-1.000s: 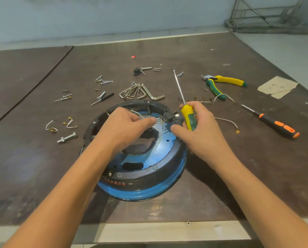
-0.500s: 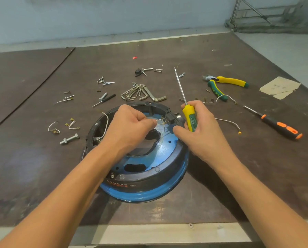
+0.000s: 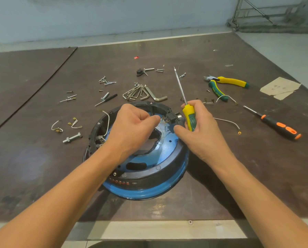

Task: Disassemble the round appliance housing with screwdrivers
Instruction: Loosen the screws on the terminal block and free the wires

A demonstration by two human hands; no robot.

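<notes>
Two sets of fingertips nearly meet over the far right part of the round housing (image 3: 149,178). Our left hand (image 3: 131,129) is curled tight, its fingertips (image 3: 155,119) pinching a thin wire (image 3: 164,120) at a small black terminal block (image 3: 172,118) on the rim. Our right hand (image 3: 201,129) wraps the handle of the yellow-green screwdriver (image 3: 189,119), whose shaft points up and away from us, clear of the housing; the thumb reaches toward the same block.

The housing lies flat on the dark table (image 3: 221,176), near its front edge, blue inside with a black ring. Behind it we see a bunch of hex keys (image 3: 144,93), loose screws (image 3: 105,81) and a bolt (image 3: 72,137) to the left. To the right lie yellow-green pliers (image 3: 224,85) and an orange-black screwdriver (image 3: 278,125).
</notes>
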